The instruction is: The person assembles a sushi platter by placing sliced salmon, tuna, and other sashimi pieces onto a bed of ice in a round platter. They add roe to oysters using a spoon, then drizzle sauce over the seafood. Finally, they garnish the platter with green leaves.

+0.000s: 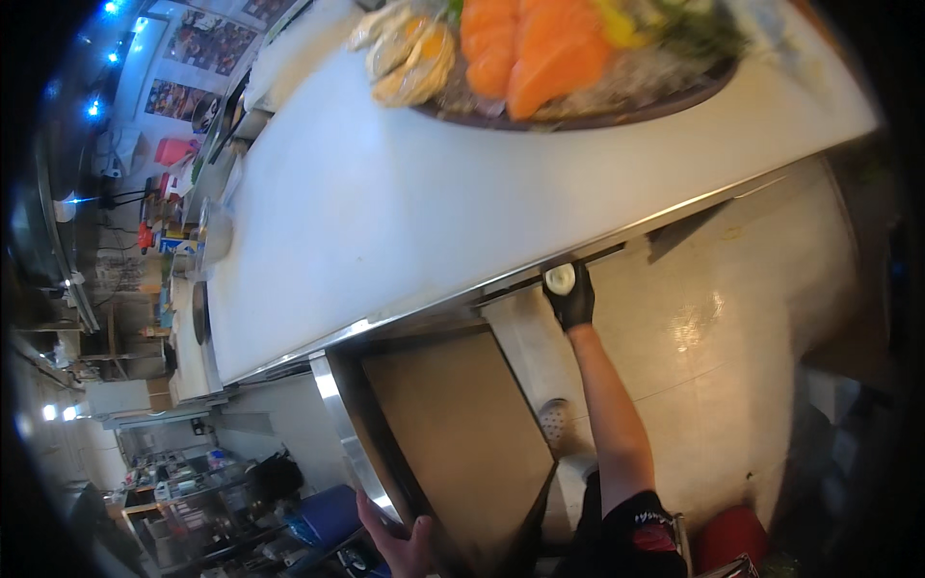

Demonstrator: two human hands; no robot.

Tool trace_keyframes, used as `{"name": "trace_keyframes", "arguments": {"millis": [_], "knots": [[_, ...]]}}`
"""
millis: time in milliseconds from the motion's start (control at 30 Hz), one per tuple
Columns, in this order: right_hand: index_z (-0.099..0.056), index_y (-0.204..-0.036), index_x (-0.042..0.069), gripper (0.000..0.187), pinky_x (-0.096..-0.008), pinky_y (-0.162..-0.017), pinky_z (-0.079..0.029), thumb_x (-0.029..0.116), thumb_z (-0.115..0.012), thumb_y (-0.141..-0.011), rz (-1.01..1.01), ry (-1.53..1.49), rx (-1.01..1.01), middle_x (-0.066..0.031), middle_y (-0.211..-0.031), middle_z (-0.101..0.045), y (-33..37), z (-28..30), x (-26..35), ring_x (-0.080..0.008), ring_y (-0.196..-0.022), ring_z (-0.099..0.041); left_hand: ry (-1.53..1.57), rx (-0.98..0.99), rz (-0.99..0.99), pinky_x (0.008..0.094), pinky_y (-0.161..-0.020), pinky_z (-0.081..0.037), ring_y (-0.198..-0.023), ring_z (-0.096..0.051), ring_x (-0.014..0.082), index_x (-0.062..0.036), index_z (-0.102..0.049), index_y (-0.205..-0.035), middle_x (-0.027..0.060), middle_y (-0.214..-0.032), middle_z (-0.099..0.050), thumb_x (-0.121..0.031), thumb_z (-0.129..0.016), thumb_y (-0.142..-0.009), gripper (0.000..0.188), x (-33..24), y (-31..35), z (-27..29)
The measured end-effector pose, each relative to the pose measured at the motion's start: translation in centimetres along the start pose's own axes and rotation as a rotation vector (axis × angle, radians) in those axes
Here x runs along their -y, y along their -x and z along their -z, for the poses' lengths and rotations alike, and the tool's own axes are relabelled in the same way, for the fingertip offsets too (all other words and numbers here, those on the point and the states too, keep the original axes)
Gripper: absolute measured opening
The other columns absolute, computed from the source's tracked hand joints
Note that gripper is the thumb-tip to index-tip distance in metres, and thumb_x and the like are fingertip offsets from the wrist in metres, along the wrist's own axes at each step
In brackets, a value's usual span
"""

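At the lower left, my bare left hand (pixel 397 544) is closed round the metal front edge of a pulled-out drawer (pixel 453 405), thumb on the inner side. Its inside shows a plain tan bottom between dark walls. My right hand, in a black glove (pixel 570 301), is beside the counter's near edge. In it is a small, round white thing (pixel 560 279) with a paler middle; its kind I cannot make out. On the white counter (pixel 356 222) stands a dark oval platter (pixel 568 123) with orange salmon pieces (pixel 535 53) and oysters (pixel 412 63), cut off by the top edge.
The counter's metal rim (pixel 405 318) runs above the drawer. Pale floor (pixel 713 318) spreads to the right, with a dotted shoe (pixel 554 421) beside the drawer and a red thing (pixel 729 539) at lower right. A clear container (pixel 217 231) stands at the counter's left end.
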State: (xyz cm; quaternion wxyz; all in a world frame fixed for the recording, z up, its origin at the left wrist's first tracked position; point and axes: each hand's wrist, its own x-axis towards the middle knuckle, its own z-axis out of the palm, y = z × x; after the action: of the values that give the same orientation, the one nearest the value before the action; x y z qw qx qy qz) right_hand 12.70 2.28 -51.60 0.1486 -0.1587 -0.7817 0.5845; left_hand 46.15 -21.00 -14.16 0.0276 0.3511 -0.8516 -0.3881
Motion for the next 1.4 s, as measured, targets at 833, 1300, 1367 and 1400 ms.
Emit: {"name": "trace_keyframes", "arguments": {"millis": [833, 1300, 1367, 1400], "knots": [[-0.057, -0.132, 0.007, 0.074, -0.0367, -0.089, -0.060, -0.005, -0.087, -0.065, 0.480, -0.172, -0.206, -0.0085, -0.107, -0.071, 10.2, 57.9, 63.8, -0.0229, -0.096, -0.072, 0.463, 0.692, 0.262, 0.0502, -0.116, -0.047, -0.146, -0.051, 0.0394, -0.0055, -0.038, -0.163, 0.0233, -0.154, -0.054, -0.052, -0.094, -0.079, 0.112, -20.8, 3.9, -18.2], [-0.052, -0.144, 0.006, 0.087, -0.0408, -0.094, -0.059, 0.000, -0.091, -0.066, 0.035, -0.633, -0.108, -0.0130, -0.116, -0.072, -1.7, 41.6, 70.0, -0.0280, -0.103, -0.073, 0.546, 1.395, -0.767, 0.0484, -0.117, -0.047, -0.149, -0.048, 0.0327, -0.0108, -0.028, -0.171, 0.0193, -0.162, -0.048, -0.042, -0.097, -0.080, 0.118, -47.1, 2.2, -2.3], [-0.049, -0.147, 0.005, 0.090, -0.0417, -0.095, -0.059, 0.007, -0.095, -0.070, 0.117, -0.612, -0.095, -0.0148, -0.119, -0.071, -3.5, 38.4, 70.1, -0.0296, -0.105, -0.073, 0.515, 1.324, -0.905, 0.0436, -0.117, -0.048, -0.143, -0.056, 0.0344, -0.0100, -0.032, -0.170, 0.0206, -0.156, -0.054, -0.044, -0.098, -0.079, 0.117, -48.8, -1.0, -3.1], [-0.048, -0.148, 0.004, 0.090, -0.0420, -0.095, -0.059, 0.008, -0.095, -0.071, 0.139, -0.562, -0.075, -0.0150, -0.119, -0.071, -4.8, 37.2, 69.8, -0.0298, -0.105, -0.074, 0.521, 1.289, -0.901, 0.0441, -0.116, -0.048, -0.140, -0.058, 0.0355, -0.0094, -0.034, -0.169, 0.0209, -0.154, -0.055, -0.044, -0.097, -0.078, 0.116, -49.5, -2.3, -3.7]]}}
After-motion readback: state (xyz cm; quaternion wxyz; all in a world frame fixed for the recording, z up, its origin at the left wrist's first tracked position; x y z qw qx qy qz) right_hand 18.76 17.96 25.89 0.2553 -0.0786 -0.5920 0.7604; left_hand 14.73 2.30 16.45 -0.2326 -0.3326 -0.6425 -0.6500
